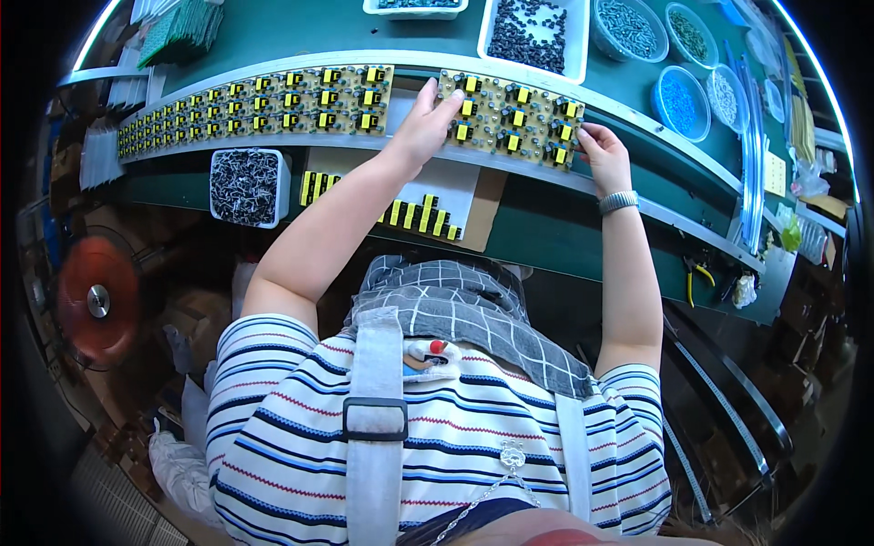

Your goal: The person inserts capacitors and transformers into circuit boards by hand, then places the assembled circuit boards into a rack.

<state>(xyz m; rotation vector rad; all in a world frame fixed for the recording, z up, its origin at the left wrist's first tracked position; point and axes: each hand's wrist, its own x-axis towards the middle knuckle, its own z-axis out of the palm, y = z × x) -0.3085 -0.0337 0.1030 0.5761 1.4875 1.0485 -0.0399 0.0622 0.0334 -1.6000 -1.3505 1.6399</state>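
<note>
Between my two hands is a tan circuit board panel point(492, 114) studded with yellow-and-black transformers and small parts. It lies along the metal rails, slightly apart from a long row of similar circuit boards point(259, 109) on the left. My left hand point(426, 129) is closed on the panel's left end, thumb and fingers at its edge. My right hand point(604, 153), with a metal watch band at the wrist, pinches the panel's right end. Below my left forearm, loose yellow-and-black transformers point(421, 217) stand in rows on a white sheet over cardboard.
A white bin point(248, 188) of black parts with metal leads stands left, near the bench edge. Behind the far rail point(674, 141) are a tray of black parts point(530, 36) and several round tubs point(681, 102). Yellow-handled pliers point(690, 280) lie right; an orange fan point(98, 300) stands left.
</note>
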